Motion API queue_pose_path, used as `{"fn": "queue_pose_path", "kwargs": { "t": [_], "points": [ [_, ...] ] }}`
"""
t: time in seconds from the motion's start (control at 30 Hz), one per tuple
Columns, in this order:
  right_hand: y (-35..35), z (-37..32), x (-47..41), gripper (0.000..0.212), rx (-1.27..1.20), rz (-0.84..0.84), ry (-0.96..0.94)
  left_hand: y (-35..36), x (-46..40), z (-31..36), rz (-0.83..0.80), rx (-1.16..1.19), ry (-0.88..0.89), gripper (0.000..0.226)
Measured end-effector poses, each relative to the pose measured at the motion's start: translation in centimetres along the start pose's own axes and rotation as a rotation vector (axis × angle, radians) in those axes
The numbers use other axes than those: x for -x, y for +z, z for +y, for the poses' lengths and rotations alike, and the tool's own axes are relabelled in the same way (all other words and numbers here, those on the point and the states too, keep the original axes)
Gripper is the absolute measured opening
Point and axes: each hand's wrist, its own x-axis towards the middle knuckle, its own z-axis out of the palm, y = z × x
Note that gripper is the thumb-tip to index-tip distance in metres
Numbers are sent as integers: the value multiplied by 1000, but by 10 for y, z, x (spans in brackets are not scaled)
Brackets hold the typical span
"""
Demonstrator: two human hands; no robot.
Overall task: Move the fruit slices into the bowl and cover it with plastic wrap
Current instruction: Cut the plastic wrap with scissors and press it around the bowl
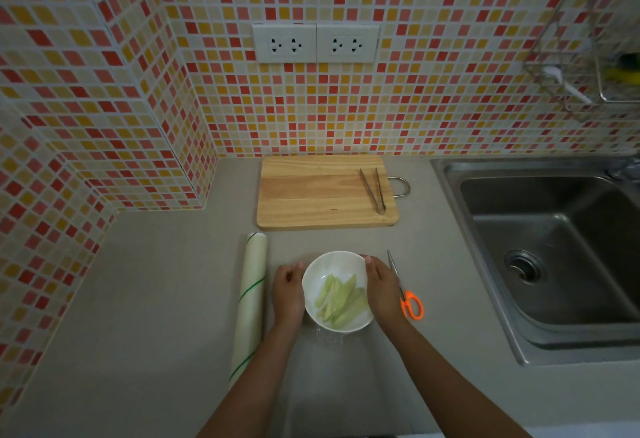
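Bowl (334,290), white, sits on the counter (145,299) near front edge, w/ fruit slices (341,297) (pale green, several) already inside. Left hand (288,293) curled vs. the bowl's left wall; right hand (381,290) flat vs. its right wall, fingertips (367,259) up at the rim. Both press the sides, not lifting as far as I can tell. Clear film (329,337) shows as a faint crinkle just under the bowl's near edge; whether it spans the top already can't tell, too transparent.

Progress, my read: transfer done, board bare of fruit. Wrap step underway or nearly done; likely smoothing film down the sides. Left: confirm seal all round.

Outward: plastic wrap roll (250,306) lies just left of left hand, lengthwise. Scissors (407,293), orange handles, just right of right hand. Cutting board (327,191) behind, apart from bowl, w/ metal tongs (374,189) lying on its right side.

Surface: grey matte counter, dry-looking. Steel sink (554,247) at right. Walls: small mosaic tile, red/orange/cream; double socket (315,43) above board; wire rack (588,56) upper right. Light dim.
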Motion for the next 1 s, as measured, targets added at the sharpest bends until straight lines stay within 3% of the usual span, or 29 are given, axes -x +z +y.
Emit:
{"fn": "queue_pose_path", "kwargs": {
  "t": [0.17,0.3,0.4,0.6,0.73,0.83,1.0],
  "points": [
    [-2,-4,1,32,-59,-2,66,-4,7,8,165,-70,266,6],
    [-3,-9,4,32,-161,35,186,-7,16,17,207,-55,424,26],
    [-9,-11,4,38,-185,120,123,-6,27,15,136,-53,491,32],
    [-14,-25,-8,34,-212,-213,169,9,34,1,-82,-12,325,42],
    [-13,-16,-6,41,-346,-281,284,13,29,0,-117,135,202,37],
    [-12,-13,-6,51,-344,-313,384,12,20,1,-164,208,91,48],
    [-14,-7,-7,58,-240,-333,380,2,5,16,-321,11,82,59]
  ]
}}
